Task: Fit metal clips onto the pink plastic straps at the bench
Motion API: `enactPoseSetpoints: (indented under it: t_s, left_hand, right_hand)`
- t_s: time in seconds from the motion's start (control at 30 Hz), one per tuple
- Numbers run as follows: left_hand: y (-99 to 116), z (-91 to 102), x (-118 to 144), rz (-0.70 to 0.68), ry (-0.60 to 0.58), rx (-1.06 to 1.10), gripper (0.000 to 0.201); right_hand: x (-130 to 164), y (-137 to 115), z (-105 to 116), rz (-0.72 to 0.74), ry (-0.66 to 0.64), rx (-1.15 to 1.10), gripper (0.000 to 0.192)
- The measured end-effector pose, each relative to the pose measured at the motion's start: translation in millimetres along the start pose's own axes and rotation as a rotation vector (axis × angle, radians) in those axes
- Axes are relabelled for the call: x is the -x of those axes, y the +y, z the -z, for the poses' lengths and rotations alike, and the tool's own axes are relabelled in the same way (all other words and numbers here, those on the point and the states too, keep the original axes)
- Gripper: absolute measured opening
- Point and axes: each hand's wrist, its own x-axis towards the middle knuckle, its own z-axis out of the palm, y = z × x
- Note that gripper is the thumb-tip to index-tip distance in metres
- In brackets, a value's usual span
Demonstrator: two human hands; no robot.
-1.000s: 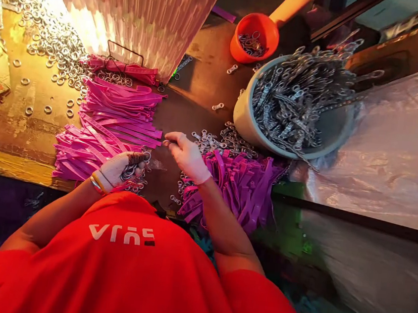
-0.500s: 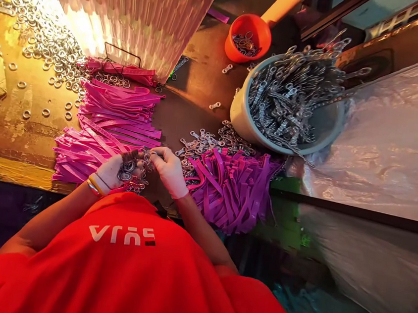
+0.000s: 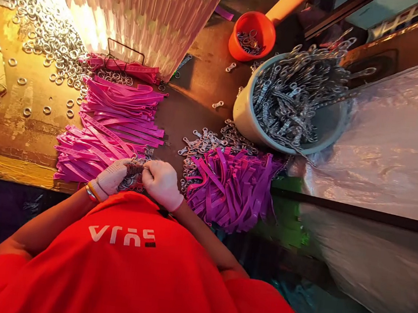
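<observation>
My left hand (image 3: 111, 178), in a white glove with darkened fingertips, is curled around a clump of metal rings (image 3: 128, 184) close to my red shirt. Against its fingertips presses my right hand (image 3: 163, 184), also gloved and closed in a pinch; what lies between its fingers is hidden. Pink straps (image 3: 82, 155) lie in a heap beside my left hand, with more pink straps (image 3: 124, 105) stacked beyond. To the right of my right hand is a pile of purple straps (image 3: 231, 191), with small metal links (image 3: 203, 143) heaped behind it.
A pale bucket (image 3: 242, 105) full of metal links (image 3: 290, 95) stands at the right. Behind it sits an orange cup (image 3: 238, 50) of small metal parts. Loose rings (image 3: 56, 46) spread over the left of the table, beside a ribbed translucent panel (image 3: 134, 14). Plastic sheeting (image 3: 402, 132) covers the right side.
My right hand has moved left and slightly toward my body, closing up against my left hand. The left fingers have curled over the rings, which showed more openly before.
</observation>
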Motion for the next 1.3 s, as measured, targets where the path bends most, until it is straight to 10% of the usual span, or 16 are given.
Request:
enactPoseSetpoints:
  t_s: [0.3, 0.4, 0.6, 0.9, 1.13, 1.3]
  left_hand:
    - [25, 34.9, 12, 0.156, 0.024, 0.087, 0.013]
    - [44, 41.2, 17, 0.036, 0.053, 0.182, 0.021]
    - [61, 41.3, 17, -0.024, 0.088, 0.195, 0.037]
    - [69, 42.0, 11, -0.138, 0.133, 0.286, 0.031]
    - [64, 22.4, -1, -0.079, 0.191, 0.211, 0.024]
    - [49, 22.7, 1, -0.020, 0.281, 0.161, 0.013]
  right_hand:
    - [-14, -8, -17, -0.222, -0.088, -0.496, 0.039]
    - [-57, 4, -15, -0.178, 0.023, -0.298, 0.038]
    - [-139, 11, -40, 0.036, -0.302, 0.315, 0.039]
    - [-145, 3, -70, 0.007, -0.377, 0.412, 0.048]
    - [-158, -2, -54, -0.010, -0.441, 0.367, 0.043]
    - [-128, -14, -3, 0.100, -0.235, 0.180, 0.035]
